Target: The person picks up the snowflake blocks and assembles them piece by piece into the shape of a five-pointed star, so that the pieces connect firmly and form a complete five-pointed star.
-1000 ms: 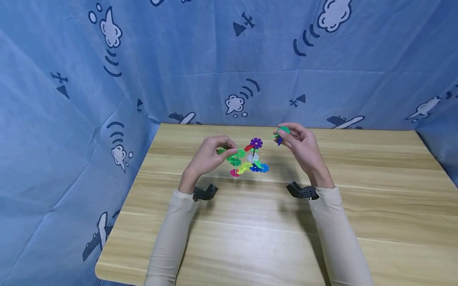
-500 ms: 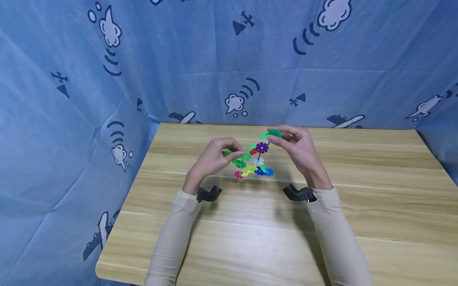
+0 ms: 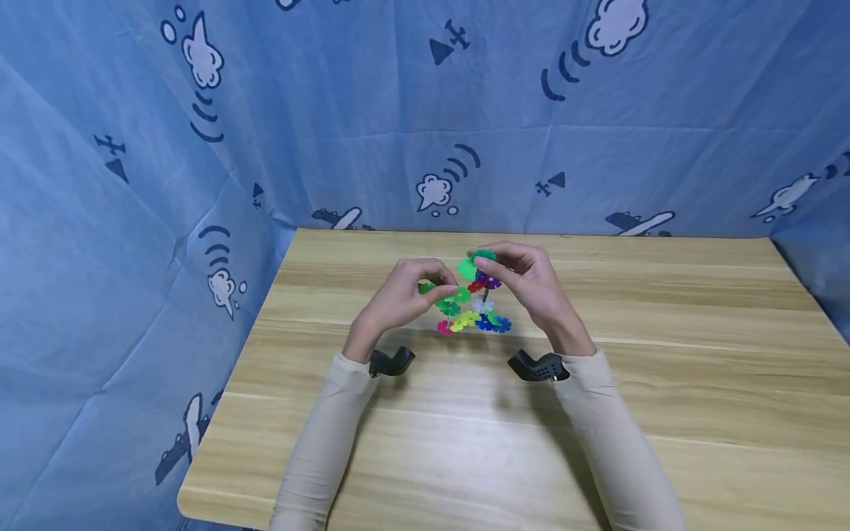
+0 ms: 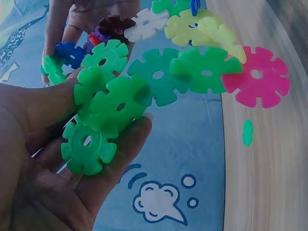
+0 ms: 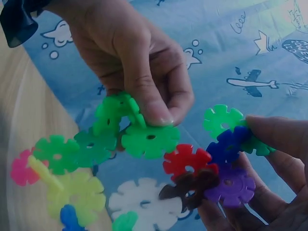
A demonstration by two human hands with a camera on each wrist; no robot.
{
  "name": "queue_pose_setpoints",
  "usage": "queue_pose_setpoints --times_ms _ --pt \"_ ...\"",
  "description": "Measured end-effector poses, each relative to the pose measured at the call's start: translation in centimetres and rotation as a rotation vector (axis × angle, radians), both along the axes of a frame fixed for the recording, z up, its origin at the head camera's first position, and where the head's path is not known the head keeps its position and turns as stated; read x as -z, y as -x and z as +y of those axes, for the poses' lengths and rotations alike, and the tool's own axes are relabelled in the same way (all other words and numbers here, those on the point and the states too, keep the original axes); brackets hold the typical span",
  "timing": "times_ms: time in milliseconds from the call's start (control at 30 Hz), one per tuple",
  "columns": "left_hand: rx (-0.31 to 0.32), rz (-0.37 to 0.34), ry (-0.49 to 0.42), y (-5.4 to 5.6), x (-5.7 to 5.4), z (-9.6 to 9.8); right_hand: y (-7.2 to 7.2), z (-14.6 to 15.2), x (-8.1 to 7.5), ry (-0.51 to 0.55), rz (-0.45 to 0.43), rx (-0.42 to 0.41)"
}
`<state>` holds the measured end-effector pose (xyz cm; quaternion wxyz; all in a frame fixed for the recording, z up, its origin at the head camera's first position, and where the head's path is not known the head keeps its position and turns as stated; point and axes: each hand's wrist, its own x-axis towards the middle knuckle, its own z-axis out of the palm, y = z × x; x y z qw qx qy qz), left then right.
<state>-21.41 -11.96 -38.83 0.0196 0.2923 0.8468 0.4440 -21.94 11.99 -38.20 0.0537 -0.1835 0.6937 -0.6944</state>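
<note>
A chain of interlocking plastic snowflake discs (image 3: 465, 320) in several colours hangs between both hands over the table. My left hand (image 3: 403, 295) pinches linked green discs (image 4: 120, 103) at its left end, thumb on one side and fingers on the other. A red disc (image 5: 186, 161), a brown disc (image 5: 189, 191) and a purple disc (image 5: 231, 185) make up the other end. Between thumb and fingertips, my right hand (image 3: 531, 279) holds a small piece with green discs (image 5: 223, 119) and a blue disc (image 5: 228, 144). The blue disc meets the purple one, while fingertips reach underneath.
The light wood table (image 3: 425, 442) lies below both hands. Behind and left hangs a blue patterned cloth (image 3: 358, 88). A small green disc (image 4: 248, 133) shows against the wood. Black wrist cameras (image 3: 392, 362) sit inside both forearms.
My right hand has moved left with the green and blue piece, bringing it to the purple disc. My left hand and the chain have shifted slightly right.
</note>
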Motion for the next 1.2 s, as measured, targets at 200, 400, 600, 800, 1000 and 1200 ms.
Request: queue_pose_setpoints --times_ms 200,400,600,800,1000,1200 --pt "-0.024 0.002 -0.012 0.0 0.0 -0.2 0.1 0.2 0.2 -0.034 0.028 -0.008" --pt "-0.049 0.020 -0.019 0.0 0.0 -0.4 0.2 0.6 0.1 -0.188 0.050 0.005" --pt "-0.068 0.055 -0.016 -0.1 -0.1 -0.4 0.2 0.5 0.0 -0.322 0.089 0.003" --pt "-0.088 0.073 -0.025 -0.1 -0.1 -0.3 0.1 0.1 -0.1 -0.344 0.109 0.004" --pt "-0.119 0.081 -0.048 -0.1 -0.1 -0.3 -0.2 -0.3 -0.1 -0.377 0.123 0.011" --pt "-0.122 0.068 -0.035 -0.1 -0.2 -0.4 -0.3 -0.4 0.1 -0.361 0.097 0.008"
